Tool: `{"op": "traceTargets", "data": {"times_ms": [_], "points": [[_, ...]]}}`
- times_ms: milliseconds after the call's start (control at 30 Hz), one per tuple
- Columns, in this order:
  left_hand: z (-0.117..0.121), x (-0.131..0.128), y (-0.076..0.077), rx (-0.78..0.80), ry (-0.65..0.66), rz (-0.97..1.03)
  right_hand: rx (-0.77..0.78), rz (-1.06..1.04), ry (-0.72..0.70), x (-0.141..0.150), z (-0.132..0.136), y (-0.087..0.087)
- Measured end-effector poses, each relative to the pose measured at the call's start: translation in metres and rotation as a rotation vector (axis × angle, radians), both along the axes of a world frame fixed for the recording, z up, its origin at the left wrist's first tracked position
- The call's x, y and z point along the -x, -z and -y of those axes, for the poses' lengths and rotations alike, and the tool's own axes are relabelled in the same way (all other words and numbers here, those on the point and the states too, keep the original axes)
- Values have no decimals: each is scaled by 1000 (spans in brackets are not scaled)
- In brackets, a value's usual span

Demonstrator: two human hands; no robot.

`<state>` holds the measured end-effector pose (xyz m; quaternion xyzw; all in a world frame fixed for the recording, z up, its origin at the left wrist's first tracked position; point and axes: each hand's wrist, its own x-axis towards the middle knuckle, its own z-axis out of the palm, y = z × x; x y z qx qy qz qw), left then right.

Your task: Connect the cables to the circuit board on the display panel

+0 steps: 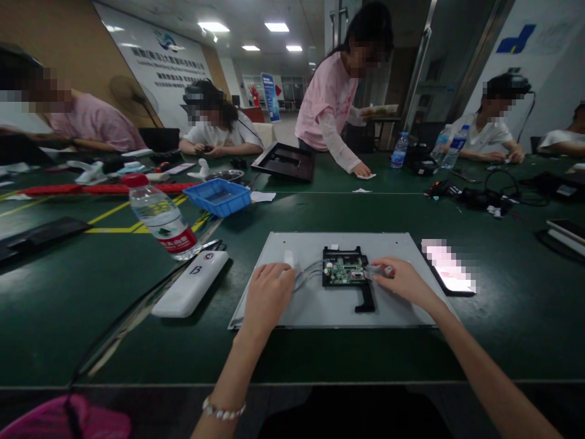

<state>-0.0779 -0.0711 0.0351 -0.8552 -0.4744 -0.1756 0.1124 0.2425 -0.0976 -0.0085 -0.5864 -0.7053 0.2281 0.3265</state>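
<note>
A grey metal panel (320,305) lies flat on the green table in front of me. A green circuit board (343,271) in a black frame is mounted near its middle, with thin grey wires (307,272) leading left. My left hand (267,296) rests on the panel by those wires, fingers curled over a small white piece (289,257). My right hand (404,281) is at the board's right edge, fingers pinched on a small silvery part (375,270) that I cannot make out.
A white power bank (191,283) and a water bottle (162,216) stand at left, a blue tray (219,196) behind them. A lit phone (448,274) lies right of the panel. Cables (484,198) lie at far right. Several other people work around the table.
</note>
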Motion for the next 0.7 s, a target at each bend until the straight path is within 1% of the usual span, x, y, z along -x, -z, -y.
{"op": "traceTargets", "data": {"times_ms": [100, 200, 267, 300, 367, 400, 467, 533, 633, 700], "points": [[-6, 9, 1, 97, -78, 28, 6, 35, -22, 9, -1, -3], [-10, 16, 3, 194, -131, 35, -1, 44, -13, 12, -2, -2], [-13, 15, 2, 182, -155, 44, -5, 59, 4, 9, -2, 0], [-15, 11, 0, 165, -146, 44, -16, 74, 23, 6, -2, 1], [-22, -3, -5, 138, -79, 32, -50, 110, 80, -1, 0, 3], [-26, -14, -8, 143, -10, 15, -67, 131, 109, -4, 1, 4], [-38, -39, -14, 169, 112, -27, -93, 183, 150, -10, 3, 5], [-52, -65, -16, 179, 172, -86, -99, 242, 153, -12, 5, 5], [-72, -94, -11, 189, 207, -176, -78, 277, 132, -12, 7, 7], [-81, -104, -4, 189, 216, -221, -65, 263, 130, -10, 9, 7]]}}
